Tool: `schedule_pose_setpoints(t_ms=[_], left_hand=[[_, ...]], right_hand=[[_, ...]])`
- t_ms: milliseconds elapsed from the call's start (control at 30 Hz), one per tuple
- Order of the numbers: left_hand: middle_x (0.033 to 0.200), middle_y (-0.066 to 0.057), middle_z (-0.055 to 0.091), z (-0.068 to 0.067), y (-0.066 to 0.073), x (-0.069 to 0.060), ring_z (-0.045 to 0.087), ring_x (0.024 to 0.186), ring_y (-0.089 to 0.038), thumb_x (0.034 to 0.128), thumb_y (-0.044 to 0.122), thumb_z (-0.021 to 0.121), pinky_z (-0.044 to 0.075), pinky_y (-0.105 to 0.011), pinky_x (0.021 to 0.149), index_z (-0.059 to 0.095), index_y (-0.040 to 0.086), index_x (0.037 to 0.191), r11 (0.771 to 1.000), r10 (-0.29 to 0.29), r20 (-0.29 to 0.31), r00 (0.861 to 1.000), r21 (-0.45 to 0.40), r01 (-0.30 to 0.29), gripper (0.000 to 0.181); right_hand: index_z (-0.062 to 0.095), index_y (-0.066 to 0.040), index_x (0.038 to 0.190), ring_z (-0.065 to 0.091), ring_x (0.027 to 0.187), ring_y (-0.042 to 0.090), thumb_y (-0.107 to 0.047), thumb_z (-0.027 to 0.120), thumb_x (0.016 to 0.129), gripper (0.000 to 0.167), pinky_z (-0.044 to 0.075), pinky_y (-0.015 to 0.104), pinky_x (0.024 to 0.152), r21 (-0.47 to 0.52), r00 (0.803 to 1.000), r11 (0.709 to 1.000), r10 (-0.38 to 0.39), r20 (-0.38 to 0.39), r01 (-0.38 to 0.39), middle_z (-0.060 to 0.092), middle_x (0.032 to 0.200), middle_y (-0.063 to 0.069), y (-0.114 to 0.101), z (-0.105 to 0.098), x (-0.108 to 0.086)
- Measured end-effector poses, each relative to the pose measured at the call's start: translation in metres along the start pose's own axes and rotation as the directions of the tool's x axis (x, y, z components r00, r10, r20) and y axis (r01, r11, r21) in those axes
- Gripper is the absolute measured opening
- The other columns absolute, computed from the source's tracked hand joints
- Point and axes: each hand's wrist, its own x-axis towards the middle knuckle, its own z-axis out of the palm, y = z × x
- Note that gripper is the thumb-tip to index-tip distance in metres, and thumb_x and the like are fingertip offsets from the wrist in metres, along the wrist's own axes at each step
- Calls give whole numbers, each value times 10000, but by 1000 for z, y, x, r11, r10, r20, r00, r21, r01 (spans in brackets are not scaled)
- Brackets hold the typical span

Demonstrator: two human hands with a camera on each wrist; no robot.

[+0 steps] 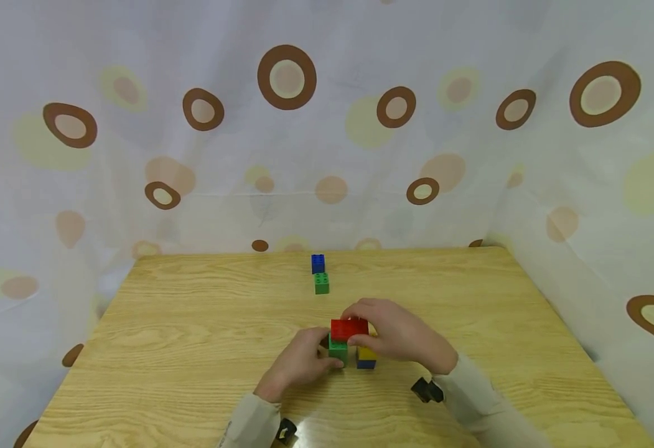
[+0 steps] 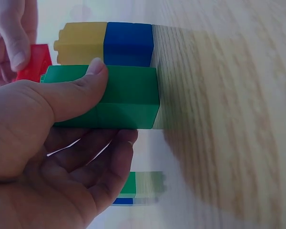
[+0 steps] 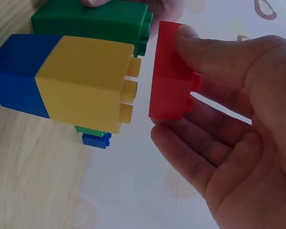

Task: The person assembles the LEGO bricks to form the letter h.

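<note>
Your right fingers (image 3: 183,153) pinch the red brick (image 3: 170,81); left fingers (image 2: 115,164) clasp the green stack (image 2: 126,98). Align squarely; press evenly, stack braced.

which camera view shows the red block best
The right wrist view: there the red block is near and large, with two faces and some studs showing, held by the right hand. The left wrist view shows only part of it; the head view shows it small, partly covered by the hand.
</note>
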Motion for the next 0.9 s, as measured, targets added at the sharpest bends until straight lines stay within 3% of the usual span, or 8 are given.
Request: schedule_pose_setpoints(t_ms=[333, 700, 900], left_hand=[[1104, 16, 724, 2, 0, 0, 667, 987, -122, 887, 182, 801, 552, -286, 886, 689, 123, 1182, 1000, 11, 6, 1000, -5, -11, 321], [1082, 30, 721, 3, -1, 0, 660, 973, -112, 894, 179, 794, 553, -285, 878, 690, 130, 1176, 1000, -10, 16, 1000, -22, 10, 304], [1092, 30, 725, 3, -1, 0, 662, 985, -117, 895, 173, 792, 552, -296, 889, 694, 135, 1176, 1000, -15, 21, 1000, -22, 16, 301]], right_hand=[[674, -148, 1197, 609, 890, 61, -287, 759, 928, 315, 548, 249, 772, 35, 1000, 999, 3, 23, -4, 696, 1124, -34, 3, 6, -3], [691, -137, 1173, 619, 892, 68, -270, 770, 920, 297, 585, 327, 795, 63, 999, 998, -17, 43, 15, 711, 1107, -21, 5, 5, 0], [708, -145, 1138, 620, 870, 60, -270, 806, 885, 299, 561, 272, 780, 37, 999, 999, -31, 35, 30, 716, 1073, -34, 3, 3, 0]])
